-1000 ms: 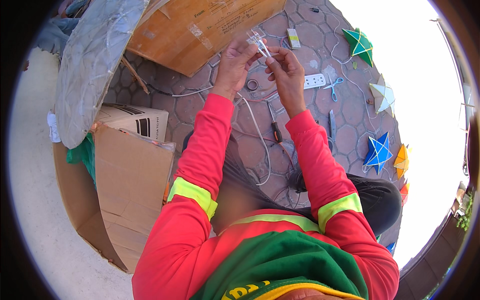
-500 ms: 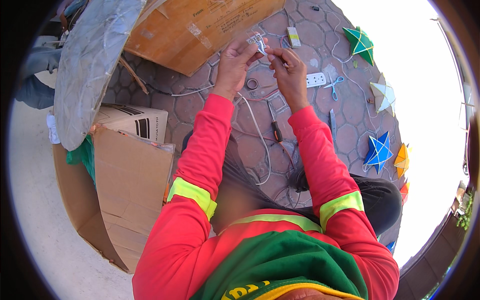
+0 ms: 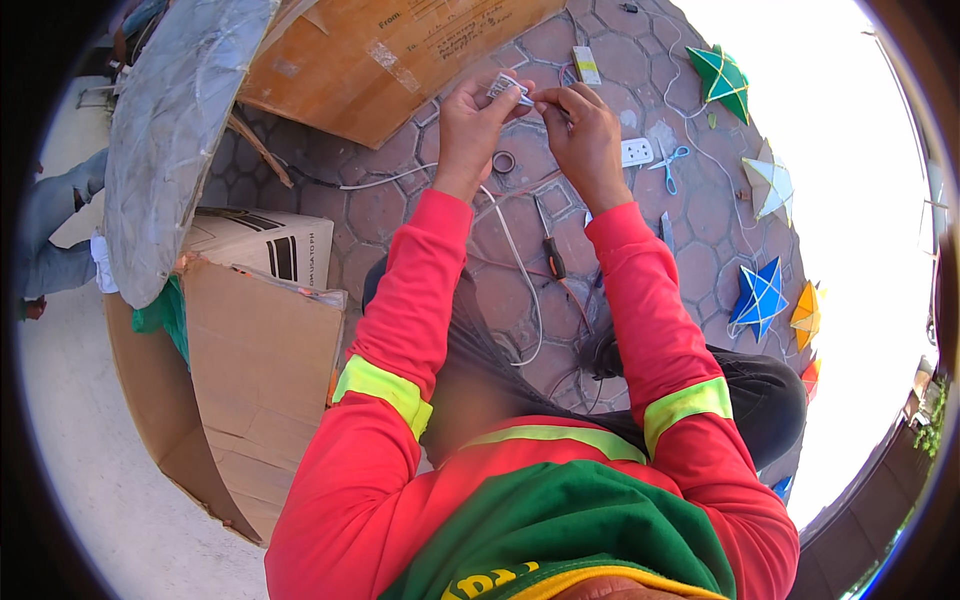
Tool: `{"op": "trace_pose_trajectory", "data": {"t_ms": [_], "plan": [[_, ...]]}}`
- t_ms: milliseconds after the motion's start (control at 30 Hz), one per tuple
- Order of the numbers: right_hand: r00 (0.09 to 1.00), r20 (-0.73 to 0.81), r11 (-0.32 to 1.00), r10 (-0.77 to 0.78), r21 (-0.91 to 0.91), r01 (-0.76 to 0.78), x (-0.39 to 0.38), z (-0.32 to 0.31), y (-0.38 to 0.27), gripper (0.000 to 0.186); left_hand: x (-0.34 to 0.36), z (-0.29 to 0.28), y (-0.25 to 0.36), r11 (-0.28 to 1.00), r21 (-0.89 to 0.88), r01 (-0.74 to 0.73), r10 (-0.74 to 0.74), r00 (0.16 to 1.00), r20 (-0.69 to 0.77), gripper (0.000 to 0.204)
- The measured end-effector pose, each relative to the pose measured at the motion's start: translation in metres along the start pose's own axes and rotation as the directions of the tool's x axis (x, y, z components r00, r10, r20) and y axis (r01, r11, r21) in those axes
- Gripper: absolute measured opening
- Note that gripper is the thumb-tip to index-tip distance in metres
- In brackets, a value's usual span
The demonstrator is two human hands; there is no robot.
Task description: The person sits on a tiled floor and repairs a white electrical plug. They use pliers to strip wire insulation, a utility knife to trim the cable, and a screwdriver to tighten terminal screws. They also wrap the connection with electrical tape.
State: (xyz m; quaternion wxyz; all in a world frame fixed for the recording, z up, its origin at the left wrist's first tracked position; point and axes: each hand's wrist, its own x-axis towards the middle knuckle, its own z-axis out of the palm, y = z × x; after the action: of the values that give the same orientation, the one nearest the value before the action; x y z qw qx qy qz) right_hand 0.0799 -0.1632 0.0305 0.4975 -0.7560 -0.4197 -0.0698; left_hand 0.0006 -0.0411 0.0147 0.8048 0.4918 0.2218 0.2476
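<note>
Your left hand [image 3: 472, 125] has its thumb and fingers clamped on a small white piece [image 3: 506, 86] with dark markings, too small to identify, held up above the paving [image 3: 620, 85] near the large brown box [image 3: 370, 75]. Your right hand [image 3: 585, 130] has thumb and forefinger drawn together at the end of a white strand [image 3: 526, 100] on that piece; they appear to pinch it, though the contact is too small to confirm. The piece should be light, probably stiff in its body, with the strand bending readily; its thin parts could be fragile, and a smooth surface might slide under dry fingertips. Hold the body by its edges, and take the strand close to where it meets the body rather than by its tip, so you don't strain the join. The piece lies between your 2 hands, its body at the left fingertips and the strand pointing right toward the other pinch. Below your hands, a tape roll [image 3: 503, 161], a white cable [image 3: 517, 250] and a screwdriver [image 3: 553, 257] lie on the paving.
</note>
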Motion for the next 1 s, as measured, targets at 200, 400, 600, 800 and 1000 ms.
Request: {"op": "trace_pose_trajectory", "data": {"t_ms": [200, 400, 600, 800, 1000], "plan": [[0.999, 0.005, 0.999, 0.046, 0.011, -0.046, 0.003, -0.004, -0.001, 0.01, 0.002, -0.002, -0.006, 0.998, -0.06, 0.005, -0.003, 1.0, 0.029, 0.018], [1.0, 0.017, 1.0, 0.016, -0.016, -0.015, 0.004, -0.004, -0.001, 0.01, 0.002, 0.0, -0.012, 0.986, -0.164, 0.03, -0.022, 0.999, 0.048, 0.018], [0.998, 0.051, 0.992, -0.039, -0.116, 0.045, 0.005, -0.009, -0.001, 0.008, -0.001, 0.003, -0.012, 0.978, -0.195, 0.075, -0.065, 0.996, 0.058, 0.018], [0.993, 0.107, 0.975, -0.044, -0.213, 0.066, 0.007, -0.011, 0.002, 0.009, -0.003, 0.007, -0.017, 0.993, -0.115, 0.035, -0.029, 0.998, 0.053, 0.016], [0.989, 0.145, 0.987, -0.001, -0.157, 0.024, 0.01, -0.01, 0.009, 0.015, -0.001, 0.009, -0.019, 0.98, -0.188, 0.071, -0.074, 0.997, -0.009, 0.014]]}}
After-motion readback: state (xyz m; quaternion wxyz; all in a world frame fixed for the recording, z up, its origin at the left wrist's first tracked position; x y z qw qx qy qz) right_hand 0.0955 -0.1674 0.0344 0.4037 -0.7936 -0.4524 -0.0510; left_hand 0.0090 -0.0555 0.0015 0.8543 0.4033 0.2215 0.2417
